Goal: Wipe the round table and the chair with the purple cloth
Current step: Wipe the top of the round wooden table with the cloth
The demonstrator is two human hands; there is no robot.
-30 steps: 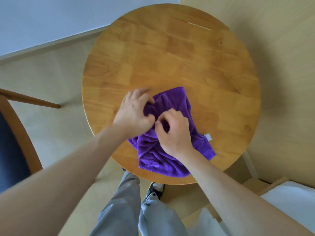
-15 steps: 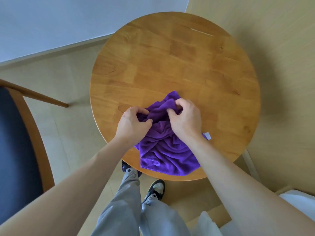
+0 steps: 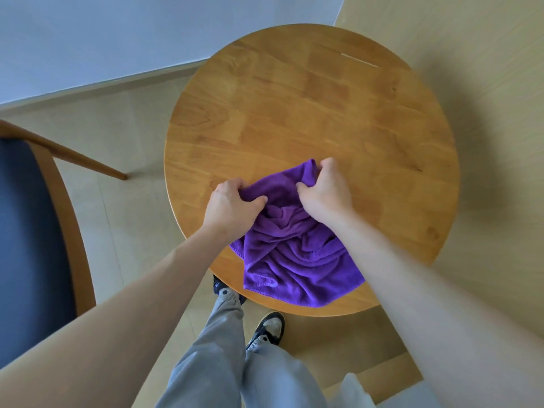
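Two hands on one purple cloth [image 3: 294,260], both gripping. Left hand [image 3: 232,207] has fingers curled round the cloth's far left edge, thumb pinching fabric against them. Right hand [image 3: 325,192] grips the far right part of the cloth, fingers curled over the top fold, thumb tucked into the fabric. Hands sit near each other, a bunched ridge of cloth between them.

Cloth is crumpled, lying on the near part of the round wooden counter [image 3: 309,113], wrinkled folds spreading toward the person. Its near corner reaches close to the counter's near edge; cannot tell whether it overhangs. Stitched hem visible along the near left side.

Counter top beyond the cloth is bare wood with a thin pale streak near the far right rim.

Chair [image 3: 35,231] stands left of the counter, apart from it: dark blue seat, wooden frame, one wooden rail angling toward the counter.

Grey trousers [image 3: 217,348] and a dark-and-white shoe [image 3: 269,328] show below the counter's near edge. Floor [image 3: 126,136] is pale, white wall [image 3: 117,39] at far left. Something white at bottom right, partly cut off, unclear.
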